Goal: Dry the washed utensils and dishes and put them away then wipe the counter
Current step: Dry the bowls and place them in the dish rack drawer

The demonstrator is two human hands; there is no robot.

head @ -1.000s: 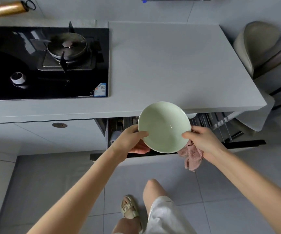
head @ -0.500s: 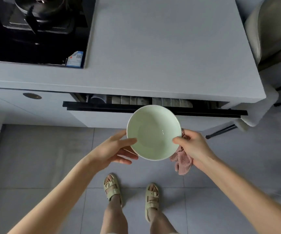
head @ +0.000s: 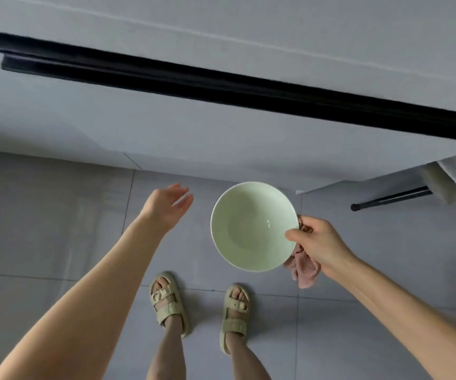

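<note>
So my left hand (head: 166, 207) is coming off the bowl (head: 251, 226), fingers loose and holding nothing, and my right hand (head: 320, 245) is gripping the rim alone with the pink cloth (head: 305, 272) bunched underneath. The drawer (head: 166, 124) that was open a second ago is looking shut, so I'm guessing this bowl is going elsewhere. It's hanging over the floor (head: 56, 215). I'm minding the table (head: 303, 12) edge ahead and the black chair leg (head: 391, 198) on the right; the left side is looking roomy.
</note>
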